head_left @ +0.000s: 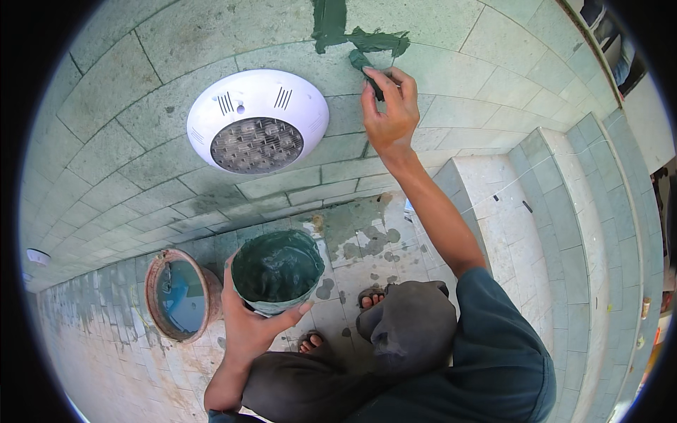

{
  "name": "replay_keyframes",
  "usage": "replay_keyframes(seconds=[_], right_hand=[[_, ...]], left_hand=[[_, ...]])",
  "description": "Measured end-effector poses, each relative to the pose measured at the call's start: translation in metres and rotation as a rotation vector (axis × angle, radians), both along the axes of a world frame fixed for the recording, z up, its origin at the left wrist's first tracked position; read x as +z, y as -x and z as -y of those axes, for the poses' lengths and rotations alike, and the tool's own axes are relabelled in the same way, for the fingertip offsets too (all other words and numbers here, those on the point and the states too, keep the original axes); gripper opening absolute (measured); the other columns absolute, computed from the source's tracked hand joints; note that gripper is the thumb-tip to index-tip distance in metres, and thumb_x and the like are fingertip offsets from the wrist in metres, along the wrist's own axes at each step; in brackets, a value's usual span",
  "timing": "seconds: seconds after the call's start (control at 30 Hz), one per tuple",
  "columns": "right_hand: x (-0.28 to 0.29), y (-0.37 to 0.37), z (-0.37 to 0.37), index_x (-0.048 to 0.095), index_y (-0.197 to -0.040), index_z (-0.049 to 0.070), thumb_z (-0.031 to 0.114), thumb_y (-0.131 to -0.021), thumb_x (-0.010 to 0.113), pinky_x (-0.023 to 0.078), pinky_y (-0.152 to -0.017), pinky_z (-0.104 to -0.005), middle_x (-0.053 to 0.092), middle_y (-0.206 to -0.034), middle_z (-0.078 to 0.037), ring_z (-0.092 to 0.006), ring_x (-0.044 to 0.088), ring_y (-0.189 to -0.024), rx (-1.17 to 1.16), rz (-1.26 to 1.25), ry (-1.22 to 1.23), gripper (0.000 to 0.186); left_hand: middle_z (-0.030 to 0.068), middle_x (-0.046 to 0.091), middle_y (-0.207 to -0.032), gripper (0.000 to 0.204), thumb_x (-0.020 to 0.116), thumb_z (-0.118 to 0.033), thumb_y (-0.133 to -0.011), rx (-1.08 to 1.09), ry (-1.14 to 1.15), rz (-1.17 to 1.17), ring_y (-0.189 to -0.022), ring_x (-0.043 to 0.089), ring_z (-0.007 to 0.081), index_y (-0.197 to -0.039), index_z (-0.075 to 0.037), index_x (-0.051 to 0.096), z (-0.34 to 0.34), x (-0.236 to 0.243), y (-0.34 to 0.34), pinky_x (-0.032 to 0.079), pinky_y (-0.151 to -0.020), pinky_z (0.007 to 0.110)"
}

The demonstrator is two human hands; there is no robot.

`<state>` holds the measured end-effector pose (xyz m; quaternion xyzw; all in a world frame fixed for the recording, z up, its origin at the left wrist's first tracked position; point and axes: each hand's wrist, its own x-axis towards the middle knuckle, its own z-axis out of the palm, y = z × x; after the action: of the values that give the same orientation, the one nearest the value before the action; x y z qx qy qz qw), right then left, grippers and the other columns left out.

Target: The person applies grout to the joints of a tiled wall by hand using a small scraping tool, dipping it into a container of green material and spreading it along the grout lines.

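Observation:
In my left hand (250,317) is a tub of dark green paste (275,264), gripped from below and around its side. My right hand (388,113) pinches a small green-smeared spreader (361,67) against the tiled wall (451,77), just below a rough band of dark green paste (329,25) that branches to the right along a joint. To the lower left of that band a round white light fitting (204,106) with a gridded lens is mounted on the wall.
A stained bucket (211,299) of water with something blue inside stands on the spattered floor (92,331) at the left. Tiled steps (493,187) rise at the right, with a thin white cord across them. A second fitting (38,257) shows far left. Someone's legs (622,60) show top right.

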<state>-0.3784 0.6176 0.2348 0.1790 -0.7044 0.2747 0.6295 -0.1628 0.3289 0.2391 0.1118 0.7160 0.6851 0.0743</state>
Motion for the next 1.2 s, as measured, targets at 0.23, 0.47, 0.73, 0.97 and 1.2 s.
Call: replay_keyframes(seconds=[0.23,0.47,0.73,0.97,1.2], right_hand=[[0.001,-0.001,-0.003,0.071,-0.114,0.005,-0.006,-0.08,0.072,0.051,-0.068,-0.0325,0.058,-0.108,-0.013,-0.0239,0.059,-0.088,-0.039,0.026,0.094,0.036],[0.005,0.0,-0.014,0.072,-0.117,0.004,-0.002,-0.082,0.073,0.051,-0.065,-0.0313,0.059,-0.106,-0.013,-0.0219,0.06,-0.081,-0.137,0.035,0.18,0.035],[0.011,-0.009,-0.028,0.073,-0.119,0.005,0.001,-0.083,0.076,0.05,-0.062,-0.0285,0.062,-0.103,-0.012,-0.0185,0.061,-0.076,-0.137,0.05,0.157,0.036],[0.019,-0.008,-0.039,0.074,-0.118,0.005,0.003,-0.088,0.073,0.051,-0.06,-0.0269,0.067,-0.105,-0.012,-0.0169,0.065,-0.076,-0.09,0.013,0.099,0.03],[0.009,-0.021,-0.035,0.072,-0.119,0.001,0.003,-0.09,0.071,0.052,-0.059,-0.0269,0.072,-0.097,-0.013,-0.0167,0.065,-0.067,-0.101,0.166,0.131,0.029]], left_hand=[[0.0166,0.059,-0.127,0.087,0.091,-0.003,-0.066,0.005,-0.028,0.043,-0.115,0.063,0.0228,-0.136,0.003,0.04,0.0,-0.002,0.002,0.052,-0.099,0.036],[0.0167,0.059,-0.127,0.088,0.091,-0.004,-0.066,0.008,-0.004,0.031,-0.115,0.063,0.0229,-0.137,0.003,0.039,0.002,-0.001,0.0,0.052,-0.099,0.036],[0.0168,0.059,-0.127,0.088,0.091,-0.003,-0.067,-0.01,-0.027,0.041,-0.116,0.062,0.0226,-0.137,0.003,0.039,-0.001,-0.002,0.004,0.052,-0.099,0.036],[0.0167,0.06,-0.126,0.086,0.091,-0.002,-0.066,0.003,-0.014,0.046,-0.115,0.063,0.0221,-0.136,0.003,0.041,-0.003,-0.003,0.004,0.052,-0.099,0.036],[0.0163,0.06,-0.126,0.086,0.091,-0.002,-0.066,0.007,-0.016,0.042,-0.115,0.063,0.0219,-0.136,0.003,0.041,-0.006,-0.003,0.004,0.052,-0.099,0.035]])
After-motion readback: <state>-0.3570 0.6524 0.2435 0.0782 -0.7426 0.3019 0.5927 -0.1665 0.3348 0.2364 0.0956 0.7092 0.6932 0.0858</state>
